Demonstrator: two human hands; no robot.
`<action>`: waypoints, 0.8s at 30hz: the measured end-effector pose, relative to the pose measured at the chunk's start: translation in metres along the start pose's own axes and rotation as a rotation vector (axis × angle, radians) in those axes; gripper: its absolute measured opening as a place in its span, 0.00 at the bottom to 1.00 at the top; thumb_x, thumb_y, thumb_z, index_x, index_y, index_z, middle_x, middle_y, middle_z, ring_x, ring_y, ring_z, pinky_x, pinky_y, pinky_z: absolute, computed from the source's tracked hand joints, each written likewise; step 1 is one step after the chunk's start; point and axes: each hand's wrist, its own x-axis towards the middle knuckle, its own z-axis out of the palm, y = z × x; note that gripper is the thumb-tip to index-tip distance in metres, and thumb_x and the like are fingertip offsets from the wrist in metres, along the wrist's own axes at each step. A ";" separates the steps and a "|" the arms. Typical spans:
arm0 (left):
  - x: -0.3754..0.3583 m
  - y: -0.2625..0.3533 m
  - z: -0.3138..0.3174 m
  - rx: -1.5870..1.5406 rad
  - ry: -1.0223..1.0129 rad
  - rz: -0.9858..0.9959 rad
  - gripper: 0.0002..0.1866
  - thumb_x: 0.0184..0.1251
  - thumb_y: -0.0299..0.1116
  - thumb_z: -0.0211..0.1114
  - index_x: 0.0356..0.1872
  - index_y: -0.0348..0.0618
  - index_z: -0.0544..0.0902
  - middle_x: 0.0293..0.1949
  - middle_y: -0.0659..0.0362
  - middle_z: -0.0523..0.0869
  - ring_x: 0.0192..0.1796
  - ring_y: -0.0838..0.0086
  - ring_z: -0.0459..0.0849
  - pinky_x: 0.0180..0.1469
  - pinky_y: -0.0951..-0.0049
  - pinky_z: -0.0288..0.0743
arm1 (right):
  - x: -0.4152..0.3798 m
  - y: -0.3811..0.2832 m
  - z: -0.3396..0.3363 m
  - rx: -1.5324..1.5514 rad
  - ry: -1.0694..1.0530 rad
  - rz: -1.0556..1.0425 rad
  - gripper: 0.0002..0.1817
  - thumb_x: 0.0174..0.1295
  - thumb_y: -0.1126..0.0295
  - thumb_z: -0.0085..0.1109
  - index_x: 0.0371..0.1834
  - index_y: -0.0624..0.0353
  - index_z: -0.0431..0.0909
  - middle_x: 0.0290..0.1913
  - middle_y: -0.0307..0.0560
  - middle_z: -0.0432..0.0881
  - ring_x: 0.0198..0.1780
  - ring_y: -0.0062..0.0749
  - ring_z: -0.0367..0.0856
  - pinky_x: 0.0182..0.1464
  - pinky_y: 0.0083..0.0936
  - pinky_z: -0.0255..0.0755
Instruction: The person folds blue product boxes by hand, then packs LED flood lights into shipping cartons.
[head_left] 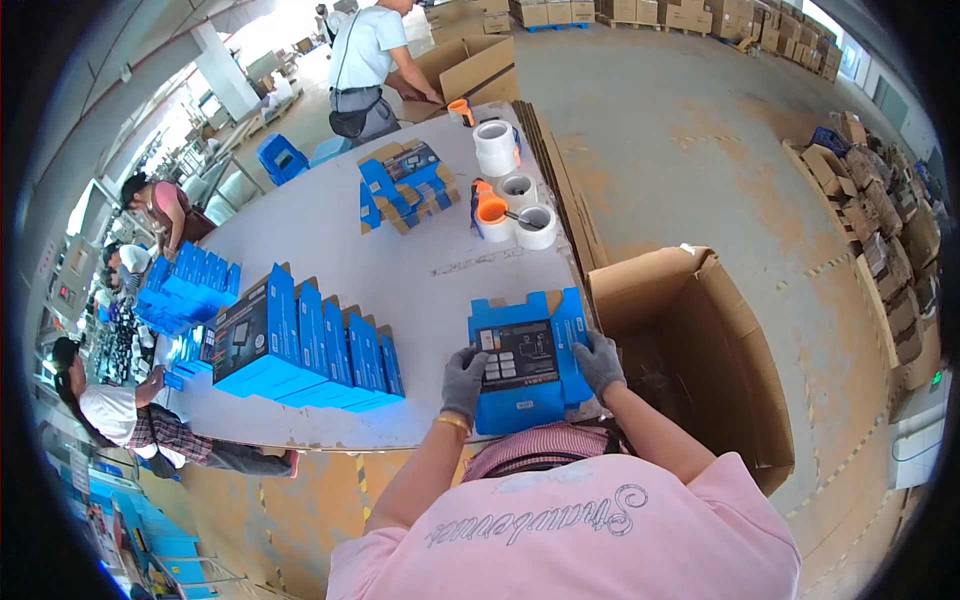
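Note:
An unfolded blue printed carton [527, 395] with a black panel lies at the table edge in front of me. My left hand [463, 385], in a grey glove, grips its left edge with the thumb on top. The grey-gloved right hand [599, 366] is closed on the right side flap. Fingers under the cardboard are hidden on both sides. To the left stands a row of blue boxes [300, 345] with raised flaps. Farther up the table is a loose pile of blue cartons [405, 185].
An open cardboard box [690, 360] stands by the table's right edge. Tape rolls [495, 148] and an orange tape dispenser [490, 208] sit along that edge. Co-workers stand at the far end and left side; one reaches into a large carton [480, 75].

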 end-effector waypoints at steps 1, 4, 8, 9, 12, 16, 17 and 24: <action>-0.010 0.014 0.005 -0.058 0.044 0.009 0.20 0.64 0.39 0.66 0.50 0.35 0.77 0.40 0.57 0.84 0.38 0.76 0.82 0.43 0.77 0.78 | -0.005 -0.004 -0.004 0.041 0.031 -0.013 0.30 0.62 0.53 0.55 0.61 0.65 0.68 0.57 0.63 0.71 0.57 0.53 0.73 0.61 0.39 0.66; -0.036 0.027 0.020 -0.205 -0.202 0.154 0.14 0.69 0.37 0.63 0.47 0.38 0.79 0.40 0.60 0.82 0.42 0.79 0.81 0.46 0.77 0.77 | -0.009 -0.024 -0.021 0.433 0.041 -0.066 0.28 0.64 0.55 0.57 0.58 0.66 0.68 0.51 0.54 0.75 0.52 0.40 0.74 0.58 0.33 0.67; -0.078 0.046 0.027 0.155 -0.460 0.397 0.12 0.72 0.36 0.58 0.49 0.39 0.78 0.42 0.62 0.82 0.44 0.78 0.80 0.49 0.75 0.76 | -0.012 -0.057 -0.055 0.685 0.018 -0.152 0.21 0.67 0.60 0.56 0.54 0.65 0.68 0.48 0.46 0.76 0.50 0.27 0.73 0.54 0.26 0.68; -0.093 0.070 0.025 0.186 -0.504 0.421 0.13 0.72 0.36 0.58 0.49 0.39 0.78 0.43 0.62 0.83 0.44 0.77 0.80 0.50 0.74 0.75 | -0.020 -0.071 -0.067 0.726 -0.007 -0.164 0.20 0.67 0.61 0.55 0.54 0.65 0.68 0.48 0.46 0.76 0.49 0.27 0.73 0.53 0.26 0.69; -0.111 0.129 0.013 0.381 -0.692 0.335 0.17 0.72 0.34 0.57 0.57 0.39 0.74 0.49 0.55 0.81 0.50 0.70 0.78 0.55 0.70 0.72 | -0.023 -0.070 -0.066 0.712 0.043 -0.263 0.17 0.66 0.59 0.52 0.50 0.59 0.72 0.42 0.39 0.76 0.43 0.22 0.72 0.47 0.23 0.69; -0.119 0.127 0.007 0.162 -0.761 0.459 0.37 0.68 0.33 0.62 0.73 0.43 0.53 0.61 0.51 0.72 0.62 0.68 0.71 0.62 0.68 0.66 | -0.035 -0.076 -0.076 0.715 -0.129 -0.297 0.15 0.65 0.70 0.49 0.52 0.66 0.74 0.45 0.45 0.80 0.46 0.27 0.77 0.52 0.26 0.71; -0.115 0.125 0.004 0.179 -0.626 0.506 0.40 0.65 0.33 0.65 0.73 0.43 0.52 0.61 0.51 0.71 0.62 0.67 0.70 0.63 0.67 0.65 | -0.043 -0.085 -0.086 0.603 -0.172 -0.406 0.16 0.65 0.70 0.48 0.52 0.66 0.74 0.45 0.44 0.80 0.45 0.27 0.77 0.51 0.26 0.71; -0.092 0.112 -0.013 0.099 -0.249 0.589 0.52 0.49 0.36 0.77 0.71 0.40 0.51 0.62 0.49 0.67 0.65 0.62 0.67 0.66 0.62 0.63 | -0.064 -0.095 -0.082 0.157 -0.185 -0.667 0.16 0.61 0.68 0.54 0.51 0.63 0.74 0.46 0.47 0.79 0.46 0.30 0.78 0.48 0.29 0.73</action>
